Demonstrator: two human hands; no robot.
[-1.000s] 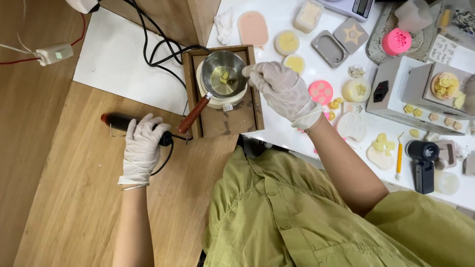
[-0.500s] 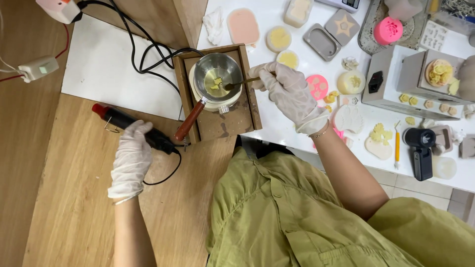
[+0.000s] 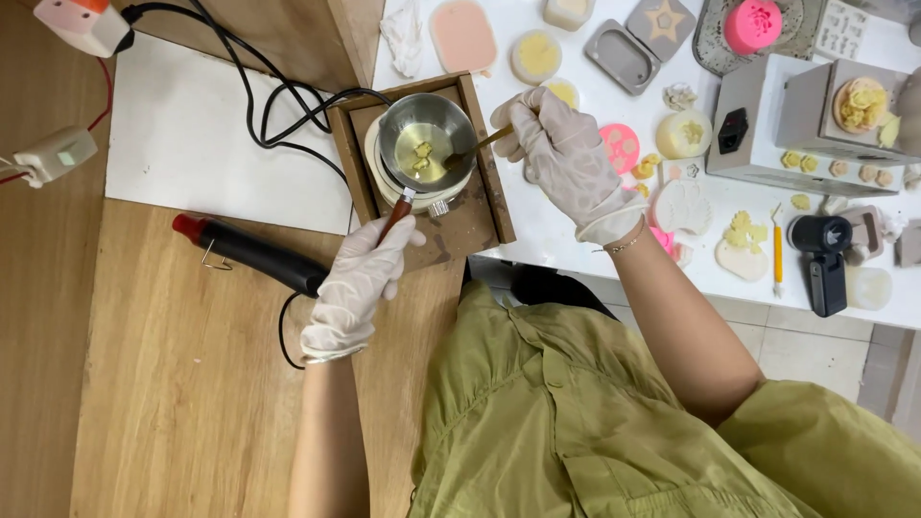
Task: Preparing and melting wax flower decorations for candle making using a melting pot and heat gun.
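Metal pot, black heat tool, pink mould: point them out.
metal pot (image 3: 429, 123), head view, on its rim.
black heat tool (image 3: 254, 254), head view, mid barrel.
pink mould (image 3: 621, 148), head view, its centre.

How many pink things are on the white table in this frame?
4, perhaps more hidden: a pink oblong slab at the top, a bright pink round piece top right, a pink disc beside the right hand, pink bits by that wrist.
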